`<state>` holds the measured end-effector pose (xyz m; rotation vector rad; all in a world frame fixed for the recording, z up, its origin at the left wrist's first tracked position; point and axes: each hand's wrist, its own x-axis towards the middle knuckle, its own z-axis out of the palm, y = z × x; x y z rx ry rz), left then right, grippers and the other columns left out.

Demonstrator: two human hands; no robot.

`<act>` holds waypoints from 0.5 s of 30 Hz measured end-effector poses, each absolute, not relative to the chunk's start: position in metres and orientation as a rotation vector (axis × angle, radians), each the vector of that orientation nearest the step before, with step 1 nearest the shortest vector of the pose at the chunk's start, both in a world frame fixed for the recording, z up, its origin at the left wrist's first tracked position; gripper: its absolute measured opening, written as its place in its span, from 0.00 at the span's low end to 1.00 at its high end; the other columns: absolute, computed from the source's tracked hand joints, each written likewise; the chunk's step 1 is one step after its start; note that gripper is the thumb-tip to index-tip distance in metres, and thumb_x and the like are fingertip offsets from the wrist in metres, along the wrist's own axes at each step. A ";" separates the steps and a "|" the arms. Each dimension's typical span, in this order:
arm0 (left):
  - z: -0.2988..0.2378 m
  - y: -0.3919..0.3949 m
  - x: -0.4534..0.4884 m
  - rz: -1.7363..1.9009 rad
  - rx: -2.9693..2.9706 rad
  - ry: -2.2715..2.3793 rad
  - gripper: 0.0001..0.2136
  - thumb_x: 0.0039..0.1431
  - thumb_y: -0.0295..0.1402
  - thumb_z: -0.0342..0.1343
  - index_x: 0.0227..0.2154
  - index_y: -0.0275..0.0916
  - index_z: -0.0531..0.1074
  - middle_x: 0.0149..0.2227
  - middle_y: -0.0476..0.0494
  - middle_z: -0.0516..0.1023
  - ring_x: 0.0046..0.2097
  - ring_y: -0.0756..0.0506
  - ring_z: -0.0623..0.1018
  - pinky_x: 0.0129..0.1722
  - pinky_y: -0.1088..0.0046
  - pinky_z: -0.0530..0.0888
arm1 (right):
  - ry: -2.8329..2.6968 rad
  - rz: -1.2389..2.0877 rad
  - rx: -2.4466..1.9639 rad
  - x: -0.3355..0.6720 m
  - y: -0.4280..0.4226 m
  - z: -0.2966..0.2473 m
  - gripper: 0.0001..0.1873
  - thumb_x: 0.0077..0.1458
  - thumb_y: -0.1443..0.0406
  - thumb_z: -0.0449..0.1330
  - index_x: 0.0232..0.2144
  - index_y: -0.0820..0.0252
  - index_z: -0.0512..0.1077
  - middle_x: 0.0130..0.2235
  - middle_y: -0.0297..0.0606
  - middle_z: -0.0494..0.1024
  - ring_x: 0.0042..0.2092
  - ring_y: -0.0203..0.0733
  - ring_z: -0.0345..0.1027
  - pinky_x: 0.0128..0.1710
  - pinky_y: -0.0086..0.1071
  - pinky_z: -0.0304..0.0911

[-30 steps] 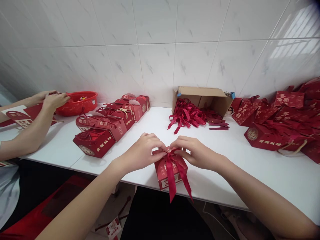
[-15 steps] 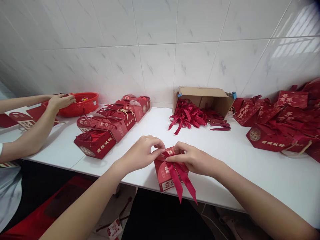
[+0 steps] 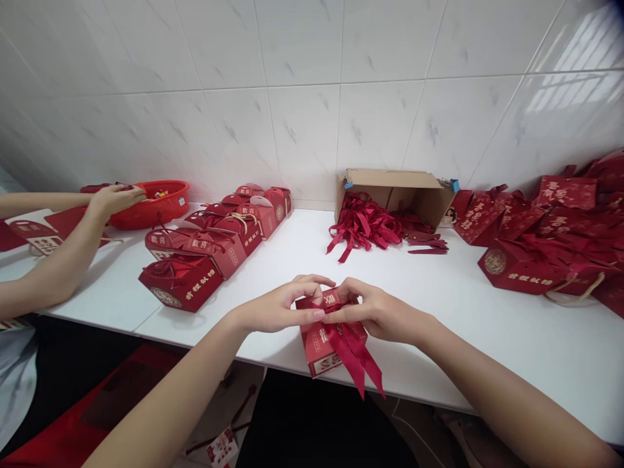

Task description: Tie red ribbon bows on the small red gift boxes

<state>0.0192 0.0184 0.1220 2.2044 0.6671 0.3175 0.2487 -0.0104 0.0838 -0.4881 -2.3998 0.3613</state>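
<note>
a small red gift box (image 3: 316, 346) is set on a white table (image 3: 429, 286), at its near edge and in the middle of the view. a shiny red ribbon (image 3: 351, 356) is laid across its top, and the two tails are draped over the table's edge.

the box is flanked by two bare hands. on the left hand (image 3: 285, 307), the index finger is bent over the box top and the thumb is stretched toward the ribbon. on the right hand (image 3: 377, 312), the fingers are curled at the box top, and the thumb is brought close to the left thumb. whether the ribbon is pinched by either hand cannot be made out.

behind, loose ribbons (image 3: 363, 224) are spilled from a cardboard box (image 3: 394, 177). red boxes (image 3: 202, 276) are lined up to the left, and more red packages (image 3: 524, 266) are heaped at right. at far left, a co-worker's hand (image 3: 110, 200) is held at a red basin (image 3: 168, 209).
</note>
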 end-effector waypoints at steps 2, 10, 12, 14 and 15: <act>0.120 0.020 0.021 0.349 2.156 0.594 0.09 0.58 0.39 0.53 0.29 0.39 0.63 0.55 0.39 0.66 0.54 0.43 0.68 0.50 0.66 0.67 | -2.398 0.353 -0.472 0.248 -0.011 0.086 0.13 0.57 0.69 0.55 0.43 0.55 0.75 0.38 0.40 0.65 0.38 0.36 0.64 0.37 0.31 0.68; 0.121 0.018 0.022 0.399 2.335 0.818 0.10 0.54 0.41 0.56 0.26 0.39 0.69 0.58 0.42 0.64 0.61 0.40 0.57 0.56 0.58 0.62 | -2.421 0.339 -0.481 0.251 -0.009 0.081 0.15 0.55 0.73 0.55 0.43 0.56 0.76 0.38 0.40 0.64 0.38 0.36 0.64 0.36 0.31 0.68; 0.123 0.017 0.021 0.388 2.328 0.801 0.11 0.54 0.41 0.56 0.25 0.40 0.71 0.58 0.43 0.64 0.61 0.39 0.56 0.55 0.58 0.63 | -2.422 0.367 -0.489 0.251 -0.010 0.081 0.16 0.55 0.74 0.55 0.43 0.55 0.75 0.39 0.40 0.65 0.39 0.37 0.64 0.37 0.32 0.68; 0.123 0.017 0.021 0.373 2.250 0.710 0.09 0.54 0.40 0.57 0.27 0.40 0.73 0.57 0.42 0.65 0.60 0.39 0.60 0.53 0.61 0.65 | -2.405 0.409 -0.462 0.251 -0.010 0.082 0.14 0.56 0.72 0.56 0.43 0.55 0.75 0.41 0.41 0.66 0.42 0.38 0.65 0.39 0.33 0.68; 0.123 0.018 0.021 0.372 2.197 0.655 0.07 0.54 0.38 0.57 0.28 0.40 0.74 0.58 0.42 0.65 0.59 0.40 0.63 0.53 0.62 0.66 | -2.395 0.429 -0.448 0.250 -0.011 0.082 0.14 0.56 0.71 0.56 0.43 0.55 0.75 0.42 0.41 0.66 0.43 0.38 0.65 0.40 0.33 0.68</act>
